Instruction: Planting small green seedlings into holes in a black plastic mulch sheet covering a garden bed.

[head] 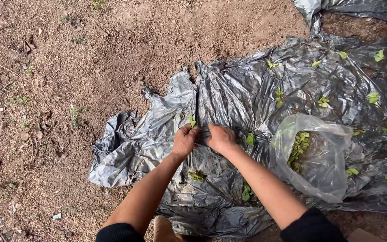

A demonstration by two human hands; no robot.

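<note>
Left hand (pixel 184 140): fingers curled shut on a fold of the black plastic sheet (pixel 229 96), knuckles up, pinching it right beside a small green seedling (pixel 192 121) that pokes up just above the fingertips.
Right hand (pixel 221 138): also closed, gripping the same sheet just beside the left hand; the 2 hands nearly touch at the fingertips.
Black plastic sheet: crumpled and shiny, spread over bare ground, its ragged left edge lying on the soil and its far end running off the right side of the view.
Seedling by the hands: sits at a seam or slit in the plastic, between the 2 thumbs and slightly to the left.
Other seedlings (pixel 323 101): small pale-green leaf clusters dotted across the sheet, well apart from each other, mostly to the right of the hands.
Clear plastic bag (pixel 323 166): lies on the sheet to the right of the right forearm, mouth open toward the left, with green leaves (pixel 298 148) inside.
Soil (pixel 68 89): reddish-brown, dry, scattered with small stones, twigs and a few weeds, filling the left half of the view.
Sleeves (pixel 312 226): dark, pushed up above both forearms.
</note>
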